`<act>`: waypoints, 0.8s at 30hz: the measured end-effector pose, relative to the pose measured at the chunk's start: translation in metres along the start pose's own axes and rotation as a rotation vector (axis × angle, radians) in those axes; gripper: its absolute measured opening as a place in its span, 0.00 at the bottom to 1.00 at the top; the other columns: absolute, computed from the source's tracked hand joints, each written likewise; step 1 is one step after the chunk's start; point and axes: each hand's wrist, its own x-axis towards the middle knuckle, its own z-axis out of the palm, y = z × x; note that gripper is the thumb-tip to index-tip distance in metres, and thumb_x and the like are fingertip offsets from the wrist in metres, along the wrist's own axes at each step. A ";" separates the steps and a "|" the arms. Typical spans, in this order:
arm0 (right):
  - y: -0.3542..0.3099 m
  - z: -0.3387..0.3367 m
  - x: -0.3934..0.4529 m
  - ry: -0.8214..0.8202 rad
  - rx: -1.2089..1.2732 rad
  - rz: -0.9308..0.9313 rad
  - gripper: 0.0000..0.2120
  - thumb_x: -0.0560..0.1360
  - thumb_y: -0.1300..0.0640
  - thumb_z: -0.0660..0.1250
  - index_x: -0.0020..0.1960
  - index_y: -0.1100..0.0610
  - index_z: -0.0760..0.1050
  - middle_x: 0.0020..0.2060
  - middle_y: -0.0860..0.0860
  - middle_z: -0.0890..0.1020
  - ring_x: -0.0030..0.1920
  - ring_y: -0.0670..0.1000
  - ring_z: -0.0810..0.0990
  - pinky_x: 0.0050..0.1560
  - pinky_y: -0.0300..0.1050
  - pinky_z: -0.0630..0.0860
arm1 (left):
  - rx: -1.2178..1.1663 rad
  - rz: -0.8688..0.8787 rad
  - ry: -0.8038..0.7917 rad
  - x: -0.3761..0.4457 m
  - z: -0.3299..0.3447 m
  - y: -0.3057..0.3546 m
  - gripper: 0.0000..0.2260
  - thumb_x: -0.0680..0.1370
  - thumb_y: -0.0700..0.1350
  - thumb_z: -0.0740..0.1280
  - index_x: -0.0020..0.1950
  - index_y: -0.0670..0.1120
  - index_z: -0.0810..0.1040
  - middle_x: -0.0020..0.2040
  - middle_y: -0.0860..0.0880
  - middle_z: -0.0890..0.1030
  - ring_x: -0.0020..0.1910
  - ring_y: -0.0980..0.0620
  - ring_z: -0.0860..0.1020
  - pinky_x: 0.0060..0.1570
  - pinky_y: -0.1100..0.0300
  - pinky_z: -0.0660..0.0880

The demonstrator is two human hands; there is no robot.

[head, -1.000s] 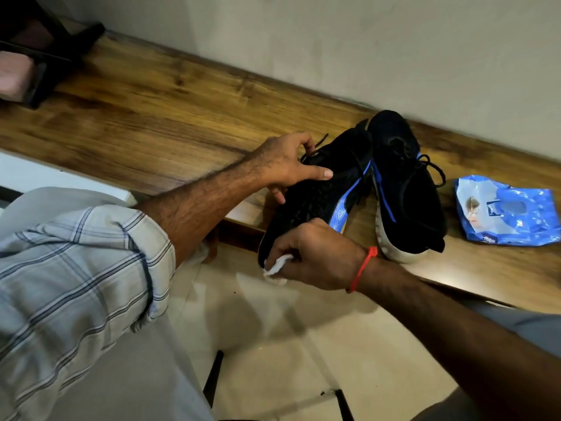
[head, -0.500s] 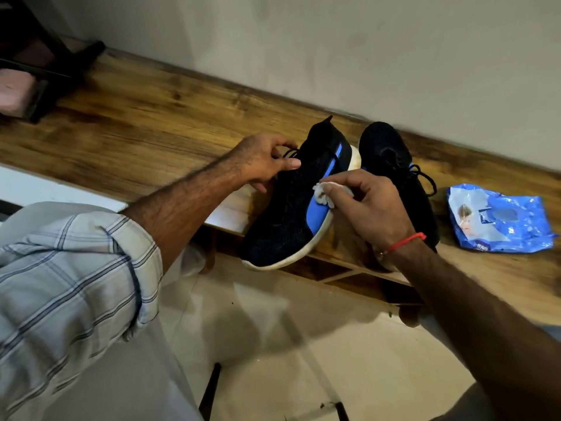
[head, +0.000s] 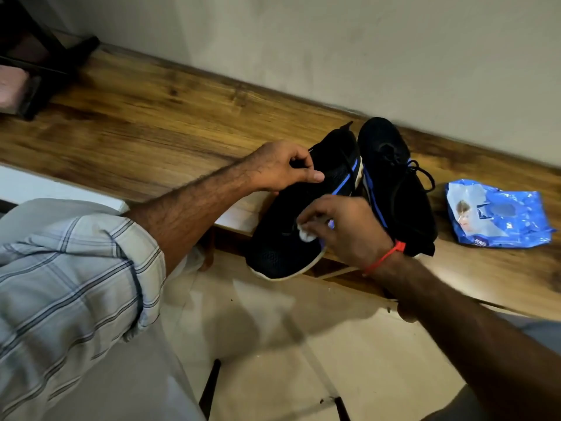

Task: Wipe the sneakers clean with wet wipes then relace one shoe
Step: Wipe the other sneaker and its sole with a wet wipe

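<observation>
A black sneaker (head: pixel 282 247) with a blue stripe and white sole hangs tilted over the front edge of the wooden bench (head: pixel 158 129). My left hand (head: pixel 282 167) grips its collar near the laces. My right hand (head: pixel 343 229), with a red thread at the wrist, pinches a crumpled white wet wipe (head: pixel 306 235) against the shoe's side near the toe. The second black sneaker (head: pixel 394 180) lies on the bench just to the right, laces loose.
A blue pack of wet wipes (head: pixel 498 217) lies on the bench at the right. A dark frame with a pink item (head: pixel 12 86) stands at the far left. The wall runs behind the bench; pale floor tiles lie below.
My right hand has slid the wipe from the heel end of the blue stripe down toward the toe. The left hand keeps its hold on the collar.
</observation>
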 end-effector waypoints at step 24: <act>0.010 0.013 -0.013 -0.077 -0.205 -0.075 0.07 0.62 0.65 0.72 0.40 0.57 0.82 0.36 0.54 0.82 0.37 0.57 0.82 0.42 0.40 0.70 | 0.213 0.098 0.118 0.006 0.002 -0.006 0.09 0.74 0.56 0.75 0.48 0.52 0.86 0.41 0.55 0.81 0.33 0.61 0.74 0.32 0.67 0.69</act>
